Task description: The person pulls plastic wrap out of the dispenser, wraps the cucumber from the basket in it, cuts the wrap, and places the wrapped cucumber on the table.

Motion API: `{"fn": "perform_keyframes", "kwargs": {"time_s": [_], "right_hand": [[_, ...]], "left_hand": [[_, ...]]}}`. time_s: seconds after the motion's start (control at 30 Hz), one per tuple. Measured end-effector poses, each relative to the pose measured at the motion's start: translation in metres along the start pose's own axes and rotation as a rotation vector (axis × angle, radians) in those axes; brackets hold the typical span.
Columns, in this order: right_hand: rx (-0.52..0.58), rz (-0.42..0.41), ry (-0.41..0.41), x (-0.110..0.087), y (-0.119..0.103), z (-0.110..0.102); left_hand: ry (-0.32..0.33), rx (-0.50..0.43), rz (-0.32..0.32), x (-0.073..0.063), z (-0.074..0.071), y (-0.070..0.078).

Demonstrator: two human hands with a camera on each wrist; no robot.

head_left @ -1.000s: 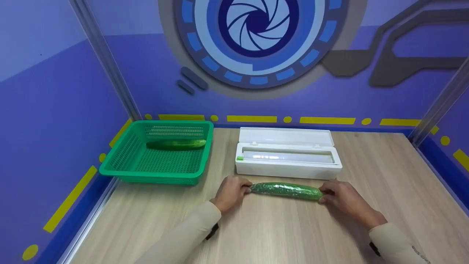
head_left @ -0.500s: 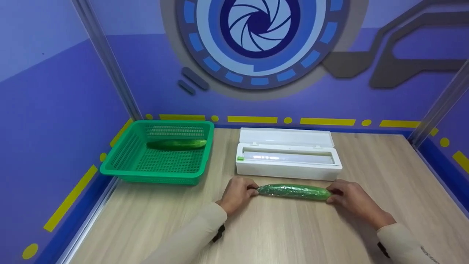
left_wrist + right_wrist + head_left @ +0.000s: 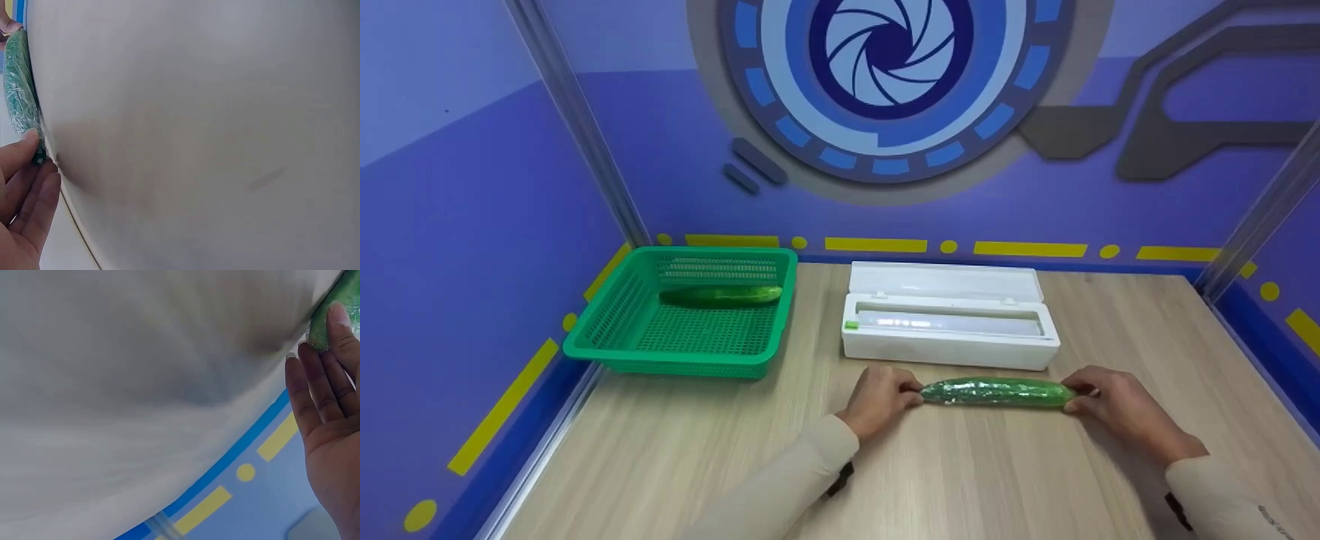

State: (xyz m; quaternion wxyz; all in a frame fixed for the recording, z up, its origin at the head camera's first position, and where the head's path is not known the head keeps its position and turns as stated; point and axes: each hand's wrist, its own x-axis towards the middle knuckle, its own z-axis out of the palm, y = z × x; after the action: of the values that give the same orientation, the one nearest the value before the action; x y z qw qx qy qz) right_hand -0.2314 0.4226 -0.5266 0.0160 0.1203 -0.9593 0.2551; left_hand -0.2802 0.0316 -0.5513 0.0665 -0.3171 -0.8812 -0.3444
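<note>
A cucumber [image 3: 997, 391] in shiny clear plastic wrap lies crosswise low over the table, in front of a white box. My left hand [image 3: 882, 399] pinches its darker left end, and my right hand [image 3: 1125, 405] pinches the paler right end. In the left wrist view the left thumb and fingers [image 3: 48, 194] close on the tip of the cucumber [image 3: 21, 84], where the film is wrinkled. The right wrist view shows the thumb on top of the cucumber's end [image 3: 322, 329] with the fingers beneath it.
Behind the cucumber stands the white cling film box [image 3: 949, 352], its lid [image 3: 945, 279] raised and a film roll [image 3: 949, 322] inside. At the back left, a green plastic basket [image 3: 682, 367] holds another cucumber [image 3: 720, 295]. Blue-purple walls [image 3: 660, 165] border the wooden table [image 3: 960, 480].
Both hands have moved to the right along the table with the wrapped cucumber between them. The basket and the white box have stayed in place.
</note>
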Motion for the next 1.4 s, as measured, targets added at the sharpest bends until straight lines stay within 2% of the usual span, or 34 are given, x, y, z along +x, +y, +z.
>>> {"fn": "perform_keyframes", "kwargs": {"time_s": [0.23, 0.53, 0.7, 0.83, 0.97, 1.23, 1.4], "right_hand": [[-0.001, 0.051, 0.006, -0.006, 0.018, -0.012], [-0.005, 0.1, 0.015, -0.012, 0.039, -0.023], [0.023, 0.144, 0.01, -0.017, 0.051, -0.032], [0.057, 0.196, 0.014, -0.023, 0.062, -0.035], [0.081, 0.241, 0.027, -0.028, 0.075, -0.038], [0.078, 0.275, 0.067, -0.04, 0.095, -0.043], [0.081, 0.316, 0.104, -0.044, 0.105, -0.044]], "left_hand": [[-0.014, 0.018, 0.017, 0.013, 0.015, 0.016], [-0.056, 0.014, -0.018, 0.024, 0.031, 0.032], [-0.069, 0.032, 0.012, 0.028, 0.041, 0.038], [-0.075, 0.013, 0.0, 0.032, 0.048, 0.043], [-0.063, -0.037, -0.029, 0.036, 0.056, 0.049], [-0.054, -0.093, -0.062, 0.046, 0.07, 0.062], [-0.035, -0.052, -0.064, 0.053, 0.079, 0.069]]}}
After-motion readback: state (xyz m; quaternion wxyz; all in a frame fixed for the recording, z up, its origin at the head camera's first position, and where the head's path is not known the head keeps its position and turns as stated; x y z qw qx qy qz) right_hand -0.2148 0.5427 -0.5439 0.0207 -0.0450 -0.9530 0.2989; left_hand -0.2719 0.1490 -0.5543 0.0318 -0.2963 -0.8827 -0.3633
